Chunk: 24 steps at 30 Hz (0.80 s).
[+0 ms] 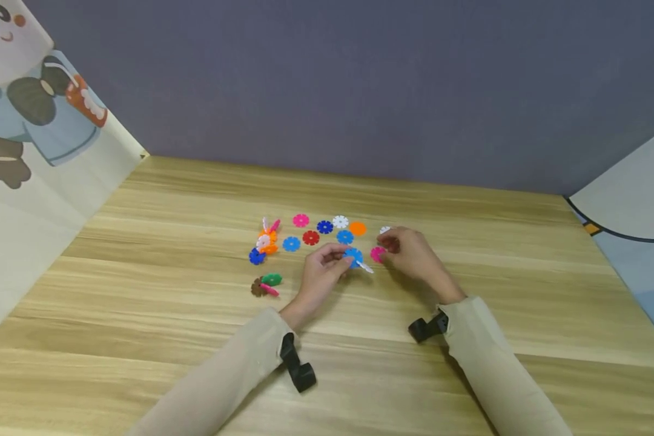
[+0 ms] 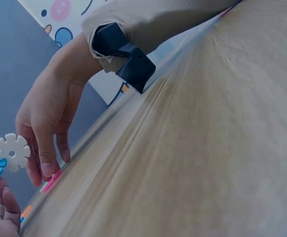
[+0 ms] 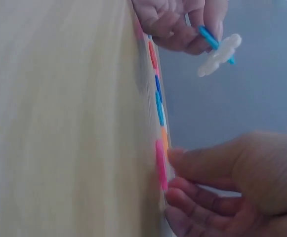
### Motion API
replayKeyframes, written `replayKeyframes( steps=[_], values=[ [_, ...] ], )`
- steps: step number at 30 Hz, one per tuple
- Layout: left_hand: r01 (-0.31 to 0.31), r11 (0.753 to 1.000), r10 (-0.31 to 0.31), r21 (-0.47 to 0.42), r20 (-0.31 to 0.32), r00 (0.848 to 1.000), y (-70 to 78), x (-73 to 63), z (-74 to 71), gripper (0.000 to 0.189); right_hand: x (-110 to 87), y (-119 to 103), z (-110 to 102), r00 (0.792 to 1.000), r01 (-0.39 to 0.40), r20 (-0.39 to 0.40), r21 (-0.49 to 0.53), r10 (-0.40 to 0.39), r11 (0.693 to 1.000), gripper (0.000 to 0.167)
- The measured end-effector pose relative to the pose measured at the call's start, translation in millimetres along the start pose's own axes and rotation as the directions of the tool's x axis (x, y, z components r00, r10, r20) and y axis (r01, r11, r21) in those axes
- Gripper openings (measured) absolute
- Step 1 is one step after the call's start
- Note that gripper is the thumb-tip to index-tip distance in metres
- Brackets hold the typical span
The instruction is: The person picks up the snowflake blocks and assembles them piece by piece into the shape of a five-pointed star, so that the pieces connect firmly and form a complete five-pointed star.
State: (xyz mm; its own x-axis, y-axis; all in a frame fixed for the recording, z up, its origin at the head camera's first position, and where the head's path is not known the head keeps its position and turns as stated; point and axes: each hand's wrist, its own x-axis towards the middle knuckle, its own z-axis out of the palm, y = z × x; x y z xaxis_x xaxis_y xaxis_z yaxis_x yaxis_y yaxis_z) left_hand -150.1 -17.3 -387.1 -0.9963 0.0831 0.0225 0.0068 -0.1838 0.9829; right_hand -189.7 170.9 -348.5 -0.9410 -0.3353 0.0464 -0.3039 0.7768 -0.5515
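Observation:
Between thumb and fingers, my left hand [image 1: 323, 266] pinches a light-blue notched plastic disc [image 1: 353, 258] above the table. A white notched disc [image 2: 12, 153] is slotted into it at an angle. To its right, my right hand [image 1: 414, 257] reaches down, its fingers loosely bent over a pink notched disc [image 1: 378, 254]. That pink disc [image 3: 161, 164] lies flat on the wood, with the thumb and fingertips right at its edge. Part of another white disc [image 1: 385, 230] shows behind the right hand.
Loose discs lie beyond the hands, among them a red one [image 1: 311, 237], an orange one [image 1: 358, 228] and a dark-blue one [image 1: 324, 227]. To the left stand a joined multicoloured cluster [image 1: 264, 241] and a small brown, green and pink one [image 1: 259, 287]. A grey wall [image 1: 349, 91] rises behind.

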Motion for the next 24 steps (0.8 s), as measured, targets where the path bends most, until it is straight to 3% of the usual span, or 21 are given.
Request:
replayKeyframes(
  steps=[8, 24],
  values=[
    [-0.017, 1.0, 0.017, 0.0, 0.006, 1.0, -3.4, 1.3, 0.2, 0.024, -0.1, -3.5, 2.0, 0.998, -0.046, 0.038, -0.032, 0.048, 0.998, 0.022],
    [0.006, 1.0, -0.006, -0.016, 0.001, 1.0, -4.2, 0.9, -1.0, 0.023, -8.8, -7.8, -10.1, 1.0, -0.009, -0.002, 0.176, 0.01, 0.984, 0.013]
  ],
)
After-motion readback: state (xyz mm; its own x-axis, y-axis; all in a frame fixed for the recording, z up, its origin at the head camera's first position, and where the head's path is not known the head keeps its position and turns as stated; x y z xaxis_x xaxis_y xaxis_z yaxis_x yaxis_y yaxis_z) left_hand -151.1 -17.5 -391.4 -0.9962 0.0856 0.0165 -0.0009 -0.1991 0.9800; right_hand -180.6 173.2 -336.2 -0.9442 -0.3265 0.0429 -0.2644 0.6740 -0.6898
